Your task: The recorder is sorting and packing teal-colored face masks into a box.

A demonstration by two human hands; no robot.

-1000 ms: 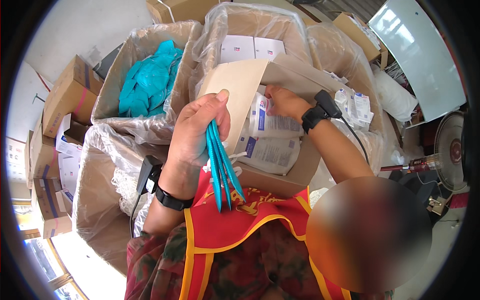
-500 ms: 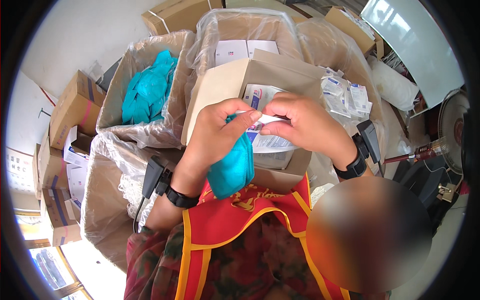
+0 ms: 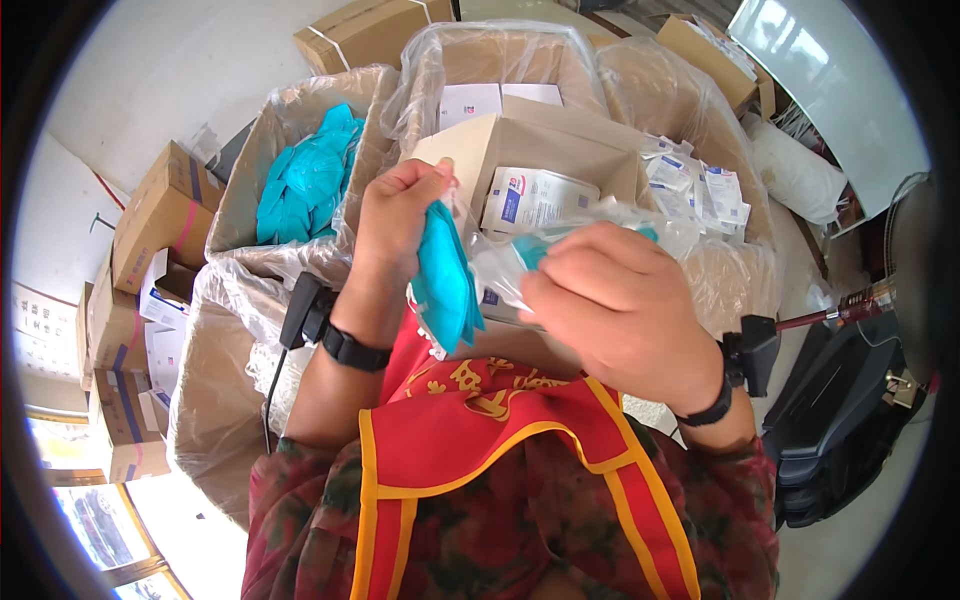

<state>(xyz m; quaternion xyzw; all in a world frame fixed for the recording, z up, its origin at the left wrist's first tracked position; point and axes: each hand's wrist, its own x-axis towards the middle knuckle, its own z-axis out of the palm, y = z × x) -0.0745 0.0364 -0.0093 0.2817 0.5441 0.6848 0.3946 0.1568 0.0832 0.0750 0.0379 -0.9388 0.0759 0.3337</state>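
Note:
In the middle, my left hand (image 3: pixel 400 215) is closed in a pinch, and from it hang folded teal face masks (image 3: pixel 445 280) with white straps at the lower edge. My right hand (image 3: pixel 620 310), slightly blurred, is closed on a clear plastic bag (image 3: pixel 505 270). The bag stretches between the two hands, and something teal shows through it behind my right knuckles. Beneath both hands stands an open cardboard box (image 3: pixel 460 150). Inside it lies a white packet with blue print (image 3: pixel 545 195); my right hand and the bag hide part of the contents.
A plastic-lined carton of teal masks (image 3: pixel 305 175) stands at the left, and a lined carton with white boxes (image 3: pixel 470 103) at the back. White packets (image 3: pixel 700 185) fill a carton at the right. Closed cartons (image 3: pixel 165 215) stack along the left wall. A black bag (image 3: pixel 840 410) lies at the right.
My hands have moved apart: the left went up slightly, the right came nearer and lower. The clear bag is now stretched between them, and the masks hang higher.

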